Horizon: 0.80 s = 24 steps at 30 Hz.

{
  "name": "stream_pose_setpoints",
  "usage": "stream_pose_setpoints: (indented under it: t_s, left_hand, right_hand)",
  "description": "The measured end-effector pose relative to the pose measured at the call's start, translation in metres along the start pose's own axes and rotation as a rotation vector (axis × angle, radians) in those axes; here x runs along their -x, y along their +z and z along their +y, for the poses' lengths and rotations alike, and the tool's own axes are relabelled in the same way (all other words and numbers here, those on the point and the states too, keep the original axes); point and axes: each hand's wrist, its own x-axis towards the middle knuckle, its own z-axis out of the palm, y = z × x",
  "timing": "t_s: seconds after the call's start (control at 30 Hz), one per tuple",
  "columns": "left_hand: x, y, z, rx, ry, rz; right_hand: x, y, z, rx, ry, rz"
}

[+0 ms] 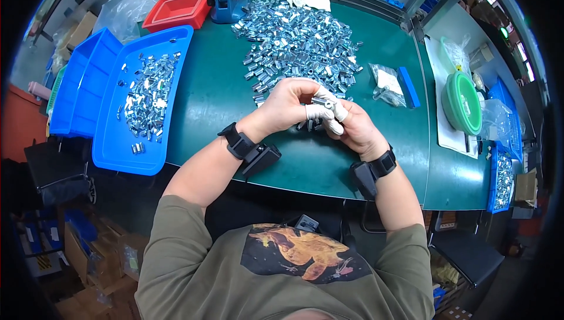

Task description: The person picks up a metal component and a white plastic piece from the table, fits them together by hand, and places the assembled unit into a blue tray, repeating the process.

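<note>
My left hand [286, 106] and my right hand [356, 126] meet over the near middle of the green table. White finger cots cover several fingertips. Pinched between both hands is a small silvery metal sleeve [323, 103] with a dark hole in its end. The curled fingers hide part of it. Just beyond my hands spreads a large pile of similar metal sleeves [299, 44]. A few more lie beneath my fingers, partly hidden.
On the left, a blue tray [111, 152] holds more sleeves, beside a blue bin [79, 94]. Red trays [179, 10] and a blue tool [230, 3] stand farther back. To the right are a plastic bag of parts [388, 85], a blue strip [408, 87] and green basins [461, 104].
</note>
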Motion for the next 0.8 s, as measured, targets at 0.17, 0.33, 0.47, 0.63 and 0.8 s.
stream_pose_setpoints:
  t_s: [0.17,0.33,0.47,0.63,0.8]
  left_hand:
    - [0.001,-0.028,0.022,-0.142,0.136,0.451]
    - [0.049,-0.12,0.071,-0.612,0.05,0.943]
    - [0.092,-0.164,0.071,-0.974,-0.037,1.001]
    - [0.045,-0.091,0.051,-0.992,-0.054,0.61]
    - [-0.009,-0.044,0.006,-1.01,-0.272,0.203]
  right_hand:
    - [-0.007,-0.001,-0.002,0.057,-0.057,0.079]
    - [-0.004,-0.001,-0.003,0.035,-0.089,0.204]
    - [-0.009,0.005,-0.005,0.016,-0.111,0.244]
    - [-0.006,0.004,-0.004,0.039,-0.111,0.257]
    - [-0.005,0.002,-0.004,0.051,-0.07,0.21]
